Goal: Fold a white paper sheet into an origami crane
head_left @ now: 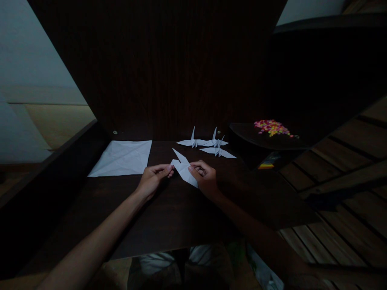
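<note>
Holding paper crane [183, 170] over counter [151, 217], pinched near tip by left hand [155, 178], at body by right hand [207, 177]. Probably shaping final folds; next, likely needs gentle, even pressure.

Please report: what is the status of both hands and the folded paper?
Left fingers on one tip of the folded paper. Right fingers grip its other side. Three paper birds just beyond.

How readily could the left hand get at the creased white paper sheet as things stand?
Probably yes: the paper sheet lies right beside the left hand with nothing visible between them, though that hand would likely need to release the paper crane it pinches first.
</note>
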`<state>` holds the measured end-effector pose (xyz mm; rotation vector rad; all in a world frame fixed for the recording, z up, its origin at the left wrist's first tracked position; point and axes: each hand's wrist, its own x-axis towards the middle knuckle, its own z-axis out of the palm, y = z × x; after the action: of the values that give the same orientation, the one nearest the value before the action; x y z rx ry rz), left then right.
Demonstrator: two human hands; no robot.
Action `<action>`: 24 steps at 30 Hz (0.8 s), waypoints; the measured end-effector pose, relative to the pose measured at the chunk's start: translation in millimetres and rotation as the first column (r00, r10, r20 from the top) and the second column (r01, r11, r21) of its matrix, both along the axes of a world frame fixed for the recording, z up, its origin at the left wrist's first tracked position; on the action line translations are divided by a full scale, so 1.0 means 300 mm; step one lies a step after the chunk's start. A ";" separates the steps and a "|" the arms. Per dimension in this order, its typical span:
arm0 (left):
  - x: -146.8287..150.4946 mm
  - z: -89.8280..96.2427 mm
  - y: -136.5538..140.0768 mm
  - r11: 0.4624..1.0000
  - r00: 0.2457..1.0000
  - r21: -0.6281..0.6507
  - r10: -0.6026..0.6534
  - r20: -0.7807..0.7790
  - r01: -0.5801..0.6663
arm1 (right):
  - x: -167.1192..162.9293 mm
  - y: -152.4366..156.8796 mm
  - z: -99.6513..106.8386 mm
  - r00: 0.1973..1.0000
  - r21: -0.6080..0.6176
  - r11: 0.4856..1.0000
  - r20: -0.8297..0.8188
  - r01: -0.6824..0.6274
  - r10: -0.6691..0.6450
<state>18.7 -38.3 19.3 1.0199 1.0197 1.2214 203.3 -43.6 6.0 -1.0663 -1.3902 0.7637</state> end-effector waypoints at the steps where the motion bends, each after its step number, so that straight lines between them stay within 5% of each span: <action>1: 0.000 -0.001 -0.001 1.000 1.000 0.011 0.011 0.002 -0.011 | -0.001 0.000 0.000 1.000 -0.001 1.000 -0.005 0.001 -0.001; 13: 0.004 0.008 -0.002 0.995 0.998 0.079 0.059 -0.033 -0.056 | -0.002 0.008 0.003 0.990 -0.160 0.987 -0.138 -0.024 0.001; 24: 0.000 0.036 -0.017 0.979 0.956 0.190 0.118 -0.268 -0.068 | -0.009 0.002 0.007 0.994 -0.162 0.985 -0.104 -0.051 0.035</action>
<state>18.6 -43.4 30.0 1.3248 1.2018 1.2885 200.5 -43.2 8.0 -1.1118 -1.2842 0.9648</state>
